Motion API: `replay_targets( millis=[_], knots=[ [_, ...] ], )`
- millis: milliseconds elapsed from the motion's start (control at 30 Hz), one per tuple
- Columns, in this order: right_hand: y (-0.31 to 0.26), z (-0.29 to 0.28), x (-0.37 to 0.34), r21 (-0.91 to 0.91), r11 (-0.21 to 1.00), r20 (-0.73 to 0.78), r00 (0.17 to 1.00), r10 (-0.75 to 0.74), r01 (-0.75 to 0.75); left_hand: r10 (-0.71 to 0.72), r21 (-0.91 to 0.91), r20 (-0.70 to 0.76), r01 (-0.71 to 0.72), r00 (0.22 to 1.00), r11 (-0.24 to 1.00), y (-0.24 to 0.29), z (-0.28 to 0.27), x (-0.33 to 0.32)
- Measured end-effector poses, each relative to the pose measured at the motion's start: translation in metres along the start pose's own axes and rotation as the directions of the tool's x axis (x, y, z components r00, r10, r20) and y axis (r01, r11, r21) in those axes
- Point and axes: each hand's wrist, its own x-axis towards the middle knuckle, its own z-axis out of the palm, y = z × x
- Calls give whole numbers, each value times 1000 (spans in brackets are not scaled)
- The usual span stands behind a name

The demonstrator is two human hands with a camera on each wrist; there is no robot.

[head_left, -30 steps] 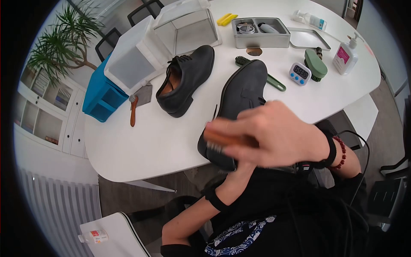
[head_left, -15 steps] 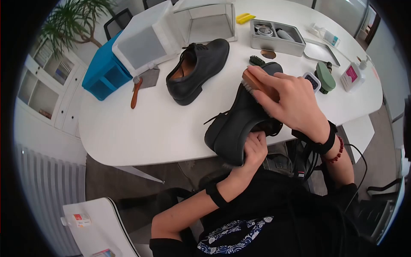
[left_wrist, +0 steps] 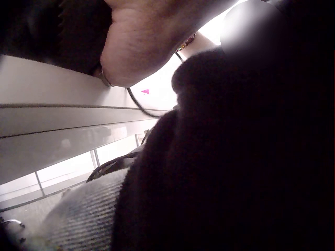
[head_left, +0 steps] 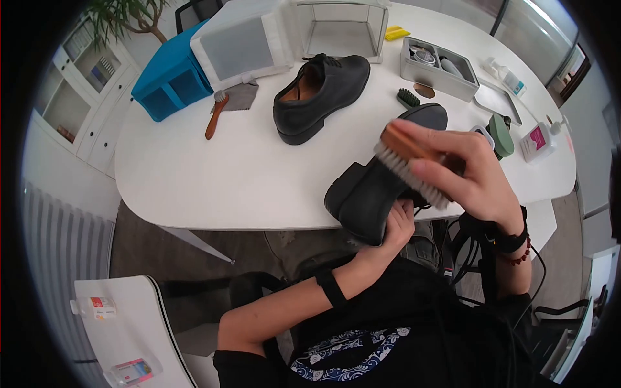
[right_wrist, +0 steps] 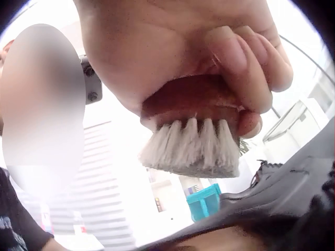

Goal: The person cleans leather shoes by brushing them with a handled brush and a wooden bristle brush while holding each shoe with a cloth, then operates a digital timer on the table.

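Note:
My left hand (head_left: 400,223) grips a black leather shoe (head_left: 365,200) by the edge of its opening, some fingers hidden inside. The shoe is tilted, its heel towards me at the table's front edge and its toe pointing away. In my right hand (head_left: 477,169) is a wooden shoe brush (head_left: 409,143) with pale bristles, held between thumb and fingers. Those bristles (right_wrist: 191,149) face down over the shoe's side in the right wrist view. Mostly dark cloth and the heel of the left hand (left_wrist: 141,47) fill the left wrist view.
The other black shoe (head_left: 320,97) stands farther back on the white table (head_left: 213,184). A wooden-handled dauber (head_left: 217,116) lies left by a grey cloth. Behind are clear-fronted boxes (head_left: 236,52); at right, a metal tin (head_left: 440,74), green brush (head_left: 501,136) and pump bottle (head_left: 540,141).
The right hand swept the brush from the heel end forward to the upper near the toe, then slightly back along the side. The left hand kept its hold while the shoe tipped further over.

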Motion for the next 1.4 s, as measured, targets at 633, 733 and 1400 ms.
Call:
replay_targets(
  millis=[633, 733, 1400],
  knots=[
    [-14, 39, 10, -605, 788, -39, 984, -171, 113, 15, 177, -36, -8, 999, 984, 15, 1, -1],
    [15, 6, 16, -664, 742, -135, 991, -2, -89, -20, 108, 26, 17, 999, 994, 12, -2, 0],
    [-46, 46, 13, -714, 691, 116, 993, -38, 110, 46, 209, -131, -18, 990, 978, 25, 5, -4]
  ],
)
